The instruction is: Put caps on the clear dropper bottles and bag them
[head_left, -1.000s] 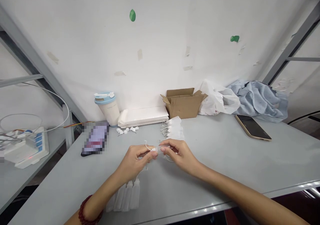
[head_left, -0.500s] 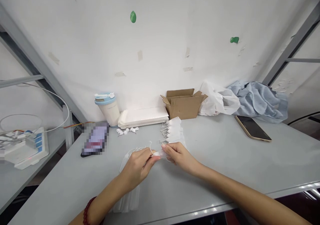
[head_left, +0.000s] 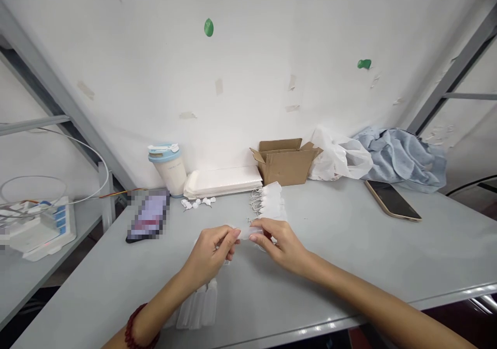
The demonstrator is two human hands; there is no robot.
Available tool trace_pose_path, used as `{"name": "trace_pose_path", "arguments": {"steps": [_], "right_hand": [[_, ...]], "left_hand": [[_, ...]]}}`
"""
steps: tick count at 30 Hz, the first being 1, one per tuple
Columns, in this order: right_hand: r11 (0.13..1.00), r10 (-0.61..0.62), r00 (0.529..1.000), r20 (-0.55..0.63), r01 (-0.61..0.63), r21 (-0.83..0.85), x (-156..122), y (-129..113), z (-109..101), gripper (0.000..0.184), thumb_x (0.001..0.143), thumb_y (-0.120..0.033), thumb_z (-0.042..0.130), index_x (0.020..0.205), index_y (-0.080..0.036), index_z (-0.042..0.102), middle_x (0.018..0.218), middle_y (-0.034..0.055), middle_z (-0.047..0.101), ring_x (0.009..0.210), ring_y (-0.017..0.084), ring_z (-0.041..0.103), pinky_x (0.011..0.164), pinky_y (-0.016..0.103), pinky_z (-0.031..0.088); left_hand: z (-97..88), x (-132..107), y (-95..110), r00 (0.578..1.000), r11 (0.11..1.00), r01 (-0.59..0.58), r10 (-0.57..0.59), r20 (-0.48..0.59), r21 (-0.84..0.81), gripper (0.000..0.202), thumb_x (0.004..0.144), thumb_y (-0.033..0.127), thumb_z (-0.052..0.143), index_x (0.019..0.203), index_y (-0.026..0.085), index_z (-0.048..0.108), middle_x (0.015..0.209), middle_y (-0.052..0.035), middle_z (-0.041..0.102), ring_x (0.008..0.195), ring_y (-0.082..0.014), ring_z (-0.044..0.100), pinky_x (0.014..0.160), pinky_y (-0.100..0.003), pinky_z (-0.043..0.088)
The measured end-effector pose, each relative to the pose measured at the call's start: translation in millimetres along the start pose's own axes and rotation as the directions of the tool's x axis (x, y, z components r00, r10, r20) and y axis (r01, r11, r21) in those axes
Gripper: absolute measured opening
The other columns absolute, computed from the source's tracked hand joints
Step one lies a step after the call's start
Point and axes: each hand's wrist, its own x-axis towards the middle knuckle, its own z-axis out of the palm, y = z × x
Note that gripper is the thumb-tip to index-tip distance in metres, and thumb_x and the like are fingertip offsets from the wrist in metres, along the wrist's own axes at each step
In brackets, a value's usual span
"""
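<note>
Head view, centre of the frame: the tube point(head_left: 245, 232), whitish and translucent, is held between both hands, raised off the table point(head_left: 349, 266). It lies roughly level, one end toward each hand. The left hand point(head_left: 217, 248) is clamped on the left end; thumb and forefinger meet there and cover that end, so its detail cannot be told. The right hand point(head_left: 281, 240) has thumb and forefinger on either side of the right end, with the tube between them; the other fingers are curled and partly hidden. A red bracelet point(head_left: 136, 328) is on the left wrist, at the bottom edge, left of centre.

Lower centre-left: several clear tubes point(head_left: 198, 307) lie side by side, partly hidden by the left forearm.

Just above the right hand: a row of white pouches point(head_left: 272, 204) lies with looped strings point(head_left: 255, 201) toward the left.

Centre-left, above the left hand: small white caps point(head_left: 198, 203) lie in front of a stack of envelopes point(head_left: 223, 180). A cup point(head_left: 170, 173) with a blue lid stands left of the stack. A pixelated purple item point(head_left: 149, 217) lies below the cup.

Middle band, right of the stack: an open box point(head_left: 289, 168), a white bag point(head_left: 337, 155) and a crumpled blue cloth point(head_left: 406, 157). A phone point(head_left: 394, 200) lies below the cloth.

Left edge: a power strip point(head_left: 58, 230) with cables.
</note>
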Motion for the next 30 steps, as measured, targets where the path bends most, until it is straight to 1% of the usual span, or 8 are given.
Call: {"name": "trace_pose_path", "arguments": {"steps": [4, 8, 12, 15, 18, 22, 25, 30], "right_hand": [[0.954, 0.183, 0.977, 0.106, -0.202, 0.223, 1, -1, 0, 0.038, 0.088, -0.048, 0.044, 0.078, -0.014, 0.058, 0.055, -0.0046, 0.038, 0.052, 0.009, 0.034, 0.049, 0.023, 0.028], [0.790, 0.285, 0.930, 0.234, -0.366, 0.493, 1, 2, 2, 0.042, 0.079, -0.057, 0.053, 0.071, -0.015, 0.051, 0.052, -0.0071, 0.033, 0.047, 0.007, 0.029, 0.044, 0.021, 0.025], [0.656, 0.340, 0.894, 0.292, -0.448, 0.608, 2, 5, 5, 0.041, 0.073, -0.055, 0.061, 0.069, -0.016, 0.049, 0.050, -0.0089, 0.030, 0.043, 0.006, 0.026, 0.041, 0.021, 0.023], [0.638, 0.351, 0.881, 0.316, -0.472, 0.609, 2, 6, 6, 0.043, 0.072, -0.058, 0.061, 0.071, -0.016, 0.049, 0.049, -0.0095, 0.029, 0.042, 0.005, 0.024, 0.039, 0.021, 0.022], [0.784, 0.313, 0.921, 0.230, -0.388, 0.485, 3, 5, 2, 0.042, 0.079, -0.057, 0.053, 0.073, -0.015, 0.052, 0.051, -0.0075, 0.033, 0.045, 0.007, 0.029, 0.042, 0.021, 0.024], [0.988, 0.145, 0.988, -0.050, -0.142, 0.058, 7, 6, -10, 0.035, 0.090, -0.045, 0.044, 0.081, -0.014, 0.058, 0.062, -0.0020, 0.046, 0.056, 0.010, 0.040, 0.053, 0.023, 0.032], [0.966, 0.041, 0.985, -0.170, -0.082, -0.243, 12, 14, -22, 0.030, 0.092, -0.039, 0.042, 0.086, -0.015, 0.060, 0.070, 0.0015, 0.051, 0.061, 0.013, 0.045, 0.057, 0.025, 0.036], [0.781, 0.005, 0.985, -0.171, -0.111, -0.615, 18, 36, -37, 0.023, 0.092, -0.027, 0.042, 0.098, -0.014, 0.060, 0.089, 0.0100, 0.058, 0.081, 0.021, 0.053, 0.065, 0.030, 0.042]], "left_hand": [[0.9, -1, 1, 0.984, 0.971, -0.163, 0.173, -0.043, 0.175, 0.032, 0.091, 0.030, 0.041, 0.064, 0.018, 0.050, 0.055, 0.0029, 0.048, 0.050, -0.0100, 0.045, 0.050, -0.021, 0.037], [-2.2, -1, 1, 0.941, 0.907, -0.319, 0.338, -0.024, 0.274, 0.022, 0.092, 0.022, 0.042, 0.072, 0.018, 0.051, 0.063, 0.0010, 0.051, 0.056, -0.0110, 0.046, 0.055, -0.022, 0.037], [-4.6, -2, -1, 0.926, 0.884, -0.358, 0.377, -0.004, 0.300, 0.015, 0.092, 0.020, 0.042, 0.080, 0.018, 0.051, 0.069, -0.0001, 0.053, 0.059, -0.0114, 0.047, 0.057, -0.022, 0.038], [-4.8, -2, 0, 0.931, 0.888, -0.349, 0.366, -0.003, 0.299, 0.014, 0.092, 0.021, 0.042, 0.083, 0.017, 0.052, 0.071, -0.0003, 0.054, 0.061, -0.0118, 0.049, 0.058, -0.022, 0.039], [-6.0, 1, 4, 0.954, 0.918, -0.276, 0.297, -0.033, 0.286, 0.016, 0.091, 0.026, 0.044, 0.080, 0.018, 0.054, 0.070, 0.0003, 0.056, 0.062, -0.0123, 0.051, 0.060, -0.022, 0.041], [-16.3, 10, -3, 0.988, 0.945, -0.072, 0.111, -0.105, 0.320, 0.025, 0.091, 0.033, 0.040, 0.077, 0.019, 0.056, 0.073, -0.0011, 0.060, 0.065, -0.0145, 0.054, 0.056, -0.023, 0.040], [-32.6, 19, -24, 0.977, 0.907, 0.032, 0.059, -0.203, 0.420, 0.026, 0.090, 0.033, 0.037, 0.082, 0.019, 0.057, 0.083, -0.0047, 0.063, 0.073, -0.0185, 0.056, 0.059, -0.027, 0.044], [-60.8, 30, -67, 0.975, 0.783, 0.043, 0.102, -0.197, 0.621, 0.028, 0.086, 0.026, 0.036, 0.099, 0.014, 0.058, 0.103, -0.0130, 0.061, 0.099, -0.0280, 0.054, 0.086, -0.042, 0.044]]}}
